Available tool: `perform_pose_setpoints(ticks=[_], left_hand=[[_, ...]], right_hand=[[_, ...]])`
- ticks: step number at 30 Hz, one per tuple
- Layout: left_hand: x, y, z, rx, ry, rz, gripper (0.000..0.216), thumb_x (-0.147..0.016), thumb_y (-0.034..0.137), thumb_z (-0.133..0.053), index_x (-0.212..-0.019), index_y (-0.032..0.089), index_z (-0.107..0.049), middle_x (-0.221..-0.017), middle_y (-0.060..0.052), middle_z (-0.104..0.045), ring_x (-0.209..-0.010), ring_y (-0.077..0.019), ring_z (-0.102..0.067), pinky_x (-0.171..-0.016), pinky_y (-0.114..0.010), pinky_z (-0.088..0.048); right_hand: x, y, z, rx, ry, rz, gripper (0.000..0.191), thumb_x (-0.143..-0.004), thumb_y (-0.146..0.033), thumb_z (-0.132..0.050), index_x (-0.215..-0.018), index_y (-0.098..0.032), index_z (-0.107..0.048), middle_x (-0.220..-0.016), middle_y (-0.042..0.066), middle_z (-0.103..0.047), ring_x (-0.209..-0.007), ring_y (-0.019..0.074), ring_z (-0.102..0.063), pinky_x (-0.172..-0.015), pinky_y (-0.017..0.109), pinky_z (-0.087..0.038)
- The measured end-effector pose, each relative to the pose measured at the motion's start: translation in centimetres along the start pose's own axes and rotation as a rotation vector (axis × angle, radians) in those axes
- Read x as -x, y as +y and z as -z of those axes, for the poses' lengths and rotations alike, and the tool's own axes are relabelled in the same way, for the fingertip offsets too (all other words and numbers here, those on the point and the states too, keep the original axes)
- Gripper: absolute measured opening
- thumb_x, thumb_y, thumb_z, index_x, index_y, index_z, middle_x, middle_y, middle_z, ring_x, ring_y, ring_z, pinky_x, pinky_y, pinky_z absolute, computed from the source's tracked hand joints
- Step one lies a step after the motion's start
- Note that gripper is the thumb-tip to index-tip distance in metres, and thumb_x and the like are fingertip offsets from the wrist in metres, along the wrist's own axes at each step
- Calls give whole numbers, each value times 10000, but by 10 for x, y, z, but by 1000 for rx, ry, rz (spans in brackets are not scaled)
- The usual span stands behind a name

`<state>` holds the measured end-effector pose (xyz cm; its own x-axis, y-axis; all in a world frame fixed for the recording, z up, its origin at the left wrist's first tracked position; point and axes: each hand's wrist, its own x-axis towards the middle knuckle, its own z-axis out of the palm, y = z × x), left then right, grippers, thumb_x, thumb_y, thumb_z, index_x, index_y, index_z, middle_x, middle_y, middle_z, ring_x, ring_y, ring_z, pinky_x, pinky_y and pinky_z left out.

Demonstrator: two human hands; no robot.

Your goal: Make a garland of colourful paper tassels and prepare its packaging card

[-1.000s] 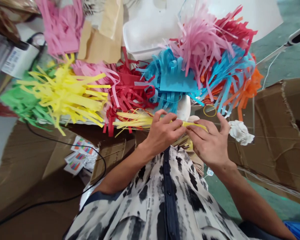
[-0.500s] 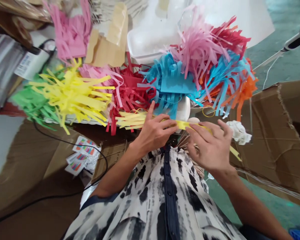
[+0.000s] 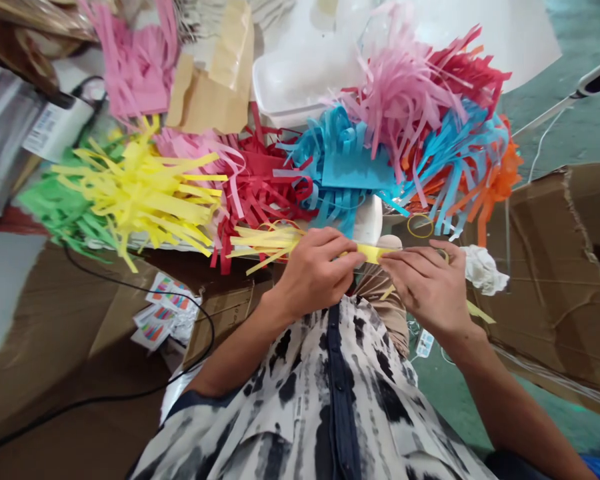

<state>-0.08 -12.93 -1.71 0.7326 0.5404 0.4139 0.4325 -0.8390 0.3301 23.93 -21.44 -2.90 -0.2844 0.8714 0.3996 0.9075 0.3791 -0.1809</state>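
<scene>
A yellow paper tassel (image 3: 370,254) is stretched level between my two hands in front of my shirt. My left hand (image 3: 320,270) closes around its middle part, and the cut fringe strips fan out to the left beyond the fingers. My right hand (image 3: 427,280) pinches the other side of the rolled band, with some pale yellow strips hanging below and past the wrist. Just past my left hand lie a red tassel (image 3: 263,183) and a blue tassel (image 3: 353,170) at the table edge.
Yellow fringe (image 3: 150,193) and green fringe (image 3: 65,207) lie at the left, pink fringe (image 3: 400,100) and orange fringe (image 3: 497,180) at the right. A white tray (image 3: 300,83) stands behind. Cardboard boxes (image 3: 555,253) flank me; a black cable (image 3: 130,393) crosses the left one.
My left index finger was raised and is now folded down onto the tassel. My right fingers have closed more flatly on the band, and both hands have shifted slightly.
</scene>
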Motion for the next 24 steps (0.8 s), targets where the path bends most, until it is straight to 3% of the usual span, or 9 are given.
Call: perform_pose_setpoints(ticks=[2, 5, 12, 20, 24], left_hand=[[-8, 4, -11, -1, -117, 17, 168, -1044, 259, -581, -1010, 191, -731, -1011, -64, -766, -963, -217, -640, -832, -378, -499], [-14, 2, -23, -42, -175, 45, 207, -1063, 319, -583, -999, 173, -715, -1007, -79, -740, -941, -220, -613, -803, -363, -475], [-15, -2, -24, -86, -161, 81, 253, -1099, 289, -510, -958, 176, -688, -956, -63, -730, -897, -215, -584, -787, -362, -425], [-6, -15, -8, -68, -134, 304, 228, -1062, 375, -603, -925, 203, -662, -959, -47, -741, -926, -243, -584, -813, -404, -380], [-8, -16, -7, -86, -145, 339, 191, -1026, 338, -657, -889, 206, -653, -927, -42, -733, -917, -250, -591, -799, -406, -376]], right_hand=[[0, 1, -1, 27, -27, -2, 134, -1045, -193, -635, -1079, -254, -749, -1115, -27, -836, -1012, 174, -728, -1093, 425, -335], [0, 0, -3, 56, -55, -57, 133, -1051, -218, -610, -1028, -221, -741, -1078, 8, -831, -985, 188, -716, -1063, 418, -336], [-3, -2, -5, 126, -83, -167, 178, -1050, -342, -608, -1035, -220, -736, -1021, 58, -785, -1032, 274, -636, -979, 449, -302], [-6, 3, 4, 67, -74, -319, 193, -1026, -364, -634, -912, -234, -719, -920, 42, -773, -982, 279, -621, -917, 443, -286], [-11, 1, 4, 85, -108, -344, 187, -1018, -355, -620, -896, -229, -684, -880, 45, -758, -976, 287, -614, -900, 450, -283]])
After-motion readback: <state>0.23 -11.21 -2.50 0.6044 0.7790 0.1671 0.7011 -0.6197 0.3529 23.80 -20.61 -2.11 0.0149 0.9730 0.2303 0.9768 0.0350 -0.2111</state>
